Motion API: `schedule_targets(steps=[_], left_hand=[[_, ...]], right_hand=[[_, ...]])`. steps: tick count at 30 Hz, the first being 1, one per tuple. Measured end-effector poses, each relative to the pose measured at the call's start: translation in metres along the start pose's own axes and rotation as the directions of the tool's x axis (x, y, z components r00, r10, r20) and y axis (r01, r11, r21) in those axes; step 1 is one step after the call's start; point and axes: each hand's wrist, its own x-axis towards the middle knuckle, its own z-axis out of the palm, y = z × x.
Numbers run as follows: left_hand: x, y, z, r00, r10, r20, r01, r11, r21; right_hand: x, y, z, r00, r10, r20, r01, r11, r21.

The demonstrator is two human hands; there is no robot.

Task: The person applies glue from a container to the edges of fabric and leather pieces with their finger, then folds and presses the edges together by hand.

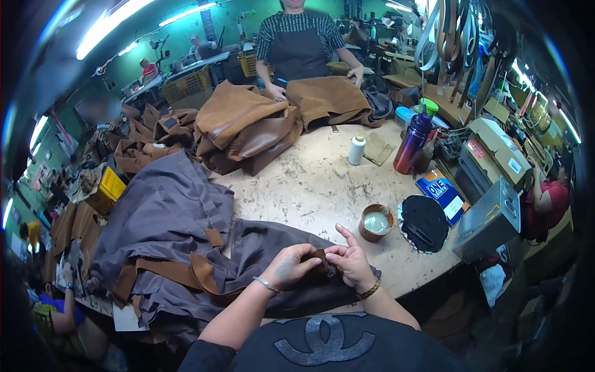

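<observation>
My left hand (289, 266) and my right hand (352, 263) meet at the front of the table, both with fingers pinched on a small brown leather piece (320, 255). My fingers cover most of it. Beneath them lies dark grey lining fabric (164, 204), spread across the left and front of the table. A brown leather strap (201, 273) rests folded on that fabric, left of my left hand. Just beyond my right hand stands a brown cup (376, 223) with a pale liquid in it. Beside the cup is a round black pad (424, 223) with a dark tool on it.
Across the table (297, 186) a person in an apron (302, 53) handles a brown leather bag (328, 102). Brown leather pieces (248, 127) are heaped nearby. At right stand a white bottle (357, 150), a purple-red flask (413, 142), a blue box (443, 195) and a grey metal box (486, 223).
</observation>
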Motion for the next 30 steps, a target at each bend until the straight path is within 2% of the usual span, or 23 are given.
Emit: schedule_targets(steps=[1,2,4,7,8,9,10,11,12,14,16,18,19,20,22,23,26,30], left_hand=[[0.000,-0.003,0.000,1.000,0.003,0.017,-0.001,0.995,-0.097],[-0.001,-0.006,0.001,1.000,0.004,0.025,-0.001,0.995,-0.096],[-0.003,-0.009,0.002,0.999,-0.015,0.038,0.023,0.976,-0.217],[-0.003,-0.015,0.006,0.999,0.040,-0.018,-0.042,0.993,-0.110],[-0.003,-0.015,0.007,0.999,0.032,-0.019,-0.034,0.993,-0.115],[-0.003,-0.012,0.008,0.999,-0.005,-0.050,0.002,0.999,-0.051],[-0.002,-0.008,0.009,0.996,-0.044,-0.082,0.045,0.999,0.010],[-0.001,0.000,0.009,0.983,-0.161,-0.094,0.149,0.981,-0.123],[0.000,0.002,0.012,0.968,-0.213,-0.137,0.188,0.966,-0.176],[0.005,-0.001,0.012,0.979,-0.073,-0.188,0.069,0.997,-0.029],[0.007,0.001,0.009,0.986,-0.060,-0.157,0.044,0.994,-0.104],[0.006,0.001,0.012,0.991,-0.032,-0.132,-0.005,0.963,-0.271],[0.005,0.003,0.009,0.995,-0.043,-0.087,0.025,0.980,-0.197],[0.004,0.002,0.009,0.995,-0.051,-0.083,0.034,0.979,-0.199],[0.004,0.001,0.010,0.998,0.024,-0.052,-0.040,0.944,-0.328],[0.004,0.000,0.011,0.999,0.024,-0.049,-0.038,0.944,-0.327],[0.003,-0.003,0.013,0.997,-0.071,-0.001,0.058,0.826,-0.560],[0.002,-0.006,0.013,0.995,-0.093,-0.022,0.068,0.847,-0.528]], right_hand=[[-0.001,0.000,-0.001,1.000,-0.004,-0.008,0.004,1.000,0.002],[-0.001,0.001,-0.002,1.000,0.018,0.019,-0.018,1.000,0.021],[-0.001,0.002,-0.003,0.998,0.034,0.044,-0.036,0.999,0.039],[-0.001,0.005,-0.001,0.999,0.012,0.036,-0.012,1.000,-0.022],[-0.003,0.003,0.002,0.998,-0.044,0.034,0.049,0.989,-0.141],[-0.004,0.002,0.006,0.995,-0.095,0.037,0.102,0.961,-0.257],[-0.005,0.002,0.008,0.997,-0.078,0.029,0.083,0.964,-0.254],[-0.005,0.001,0.010,0.991,-0.120,0.059,0.132,0.946,-0.297],[-0.005,0.000,0.012,0.983,-0.157,0.090,0.179,0.924,-0.338],[0.000,-0.005,0.013,0.982,-0.179,0.054,0.187,0.939,-0.288],[0.001,-0.019,0.016,0.996,-0.088,-0.015,0.081,0.967,-0.241],[0.001,-0.022,0.013,0.995,-0.104,-0.002,0.103,0.980,-0.169],[0.002,-0.023,0.013,0.994,-0.108,0.005,0.108,0.989,-0.096],[0.003,-0.023,0.011,0.995,-0.103,-0.002,0.103,0.990,-0.092],[0.005,-0.023,0.009,0.998,-0.056,-0.037,0.056,0.998,-0.005],[0.007,-0.020,0.007,0.999,-0.016,-0.051,0.016,1.000,0.006],[0.010,-0.011,0.001,0.996,0.056,-0.070,-0.050,0.995,0.083],[0.010,-0.007,0.001,0.992,0.086,-0.093,-0.079,0.994,0.077]])
